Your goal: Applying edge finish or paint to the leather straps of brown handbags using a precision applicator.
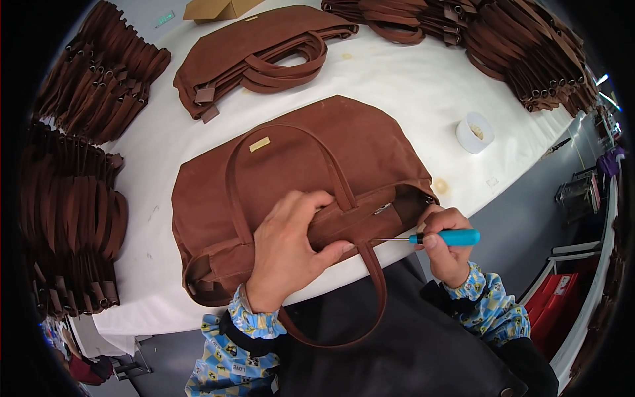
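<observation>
A brown handbag (264,172) lies on the table before me with its mouth toward me, a small gold-coloured plate on its face. One of its handles (231,182) arches over the face; the other hangs past the table edge. My left hand (284,241) rests at the mouth, thumb and forefinger spread apart across the opening; its other fingers are partly hidden. In my right hand (444,241) is a teal-handled tool (460,237), too fine at the tip to tell whether screwdriver or awl. Its thin metal shaft points left, to the near rim by the handle's base.
Beyond lies a stack of similar brown bags (258,40). Brown straps are heaped at the left (73,218) and far right (529,53). A small white cup (475,132) with pale bits inside stands on the white tabletop (423,99). A red crate (554,308) sits below, right.
</observation>
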The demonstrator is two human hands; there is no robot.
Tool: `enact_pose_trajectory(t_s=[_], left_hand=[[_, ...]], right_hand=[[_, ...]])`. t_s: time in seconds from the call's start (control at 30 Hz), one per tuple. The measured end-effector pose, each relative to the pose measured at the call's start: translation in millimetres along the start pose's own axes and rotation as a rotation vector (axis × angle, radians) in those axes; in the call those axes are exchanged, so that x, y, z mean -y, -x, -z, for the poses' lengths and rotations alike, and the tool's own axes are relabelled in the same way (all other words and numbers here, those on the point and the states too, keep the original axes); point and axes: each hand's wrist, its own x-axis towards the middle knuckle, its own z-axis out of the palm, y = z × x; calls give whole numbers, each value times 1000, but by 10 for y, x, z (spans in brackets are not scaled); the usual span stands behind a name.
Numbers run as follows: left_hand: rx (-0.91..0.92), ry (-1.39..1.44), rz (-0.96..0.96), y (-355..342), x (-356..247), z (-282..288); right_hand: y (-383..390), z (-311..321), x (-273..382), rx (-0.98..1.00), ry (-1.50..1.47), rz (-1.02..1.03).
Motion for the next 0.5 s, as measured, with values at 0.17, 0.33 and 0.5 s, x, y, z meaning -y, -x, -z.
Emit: enact_pose_trajectory(t_s=[0.17, 0.33, 0.5], left_hand=[[-180, 15, -196, 162, -178, 211], [-423, 479, -318, 533, -1138, 572], [-572, 567, -288, 714, -1215, 553]], right_hand=[[5, -11, 33, -123, -280, -116], [-22, -6, 8, -128, -289, -63], [-4, 41, 4, -161, -251, -80]])
